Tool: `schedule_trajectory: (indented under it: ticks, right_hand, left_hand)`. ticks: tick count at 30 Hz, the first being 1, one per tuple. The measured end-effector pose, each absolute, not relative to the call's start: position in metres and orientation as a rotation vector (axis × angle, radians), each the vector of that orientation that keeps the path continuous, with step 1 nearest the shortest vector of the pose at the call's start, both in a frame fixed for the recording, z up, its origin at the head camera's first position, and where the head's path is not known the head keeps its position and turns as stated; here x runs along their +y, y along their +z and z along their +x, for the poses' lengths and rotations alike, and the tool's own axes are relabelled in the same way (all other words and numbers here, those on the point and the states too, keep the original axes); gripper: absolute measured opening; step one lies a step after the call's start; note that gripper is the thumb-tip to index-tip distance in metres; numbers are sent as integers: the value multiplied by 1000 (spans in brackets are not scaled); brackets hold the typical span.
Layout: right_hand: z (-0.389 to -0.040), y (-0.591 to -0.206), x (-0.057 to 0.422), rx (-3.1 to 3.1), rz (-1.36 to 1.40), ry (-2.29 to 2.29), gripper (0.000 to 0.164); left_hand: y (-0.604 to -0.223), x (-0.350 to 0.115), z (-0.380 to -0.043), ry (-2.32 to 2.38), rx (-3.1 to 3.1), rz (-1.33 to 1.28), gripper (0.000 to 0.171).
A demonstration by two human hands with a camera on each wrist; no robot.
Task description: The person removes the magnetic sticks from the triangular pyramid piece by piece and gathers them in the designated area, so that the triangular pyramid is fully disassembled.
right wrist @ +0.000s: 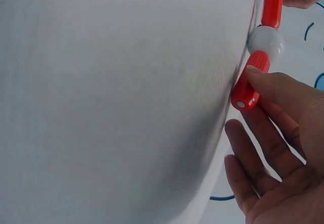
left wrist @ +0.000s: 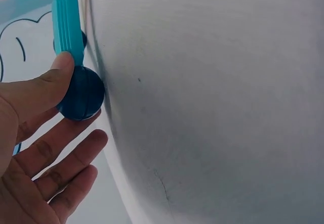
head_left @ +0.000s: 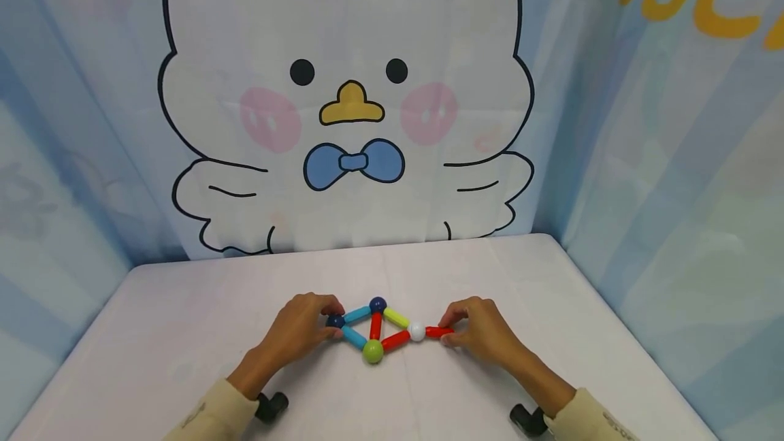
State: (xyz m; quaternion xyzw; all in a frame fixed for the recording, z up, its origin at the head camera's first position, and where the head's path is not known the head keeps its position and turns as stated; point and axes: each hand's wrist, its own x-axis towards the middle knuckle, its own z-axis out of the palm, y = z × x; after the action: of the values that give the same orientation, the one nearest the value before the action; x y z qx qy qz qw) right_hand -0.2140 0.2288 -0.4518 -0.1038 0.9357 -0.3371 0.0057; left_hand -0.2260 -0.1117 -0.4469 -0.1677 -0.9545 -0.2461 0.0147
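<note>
A flat figure of magnetic balls and rods lies on the table between both hands. My left hand (head_left: 299,325) grips the dark blue ball (left wrist: 82,95) at its left corner, thumb at the join with a light blue rod (left wrist: 68,24). Light blue rods lead from that corner to a second dark blue ball (head_left: 378,305) and a green ball (head_left: 373,352). A short red rod (head_left: 376,325) links those two. The yellow-green rod (head_left: 397,318) and another red rod (head_left: 395,341) meet at a white ball (head_left: 417,331). My right hand (head_left: 480,329) pinches the red rod (right wrist: 245,91) sticking out from it.
The white table (head_left: 392,407) stretches out on all sides of the figure. Behind it hangs a curtain (head_left: 349,209) with a cartoon duck, and blue-white curtains (head_left: 674,223) close off the sides. Black wrist cameras (head_left: 271,407) sit at both sleeves.
</note>
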Motion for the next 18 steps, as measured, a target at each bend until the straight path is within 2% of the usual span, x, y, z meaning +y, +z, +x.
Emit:
schedule_trajectory:
  ticks: [10,18]
  right_hand:
    - [-215,-448,220,2953,-317,-1043,22]
    - [-223,-439,187,2929,-398,-1137,20]
  left_hand:
    - [-449,-112,-230,-818,-2985,-513,26]
    - [-449,-113,-232,-797,-2970,-514,27]
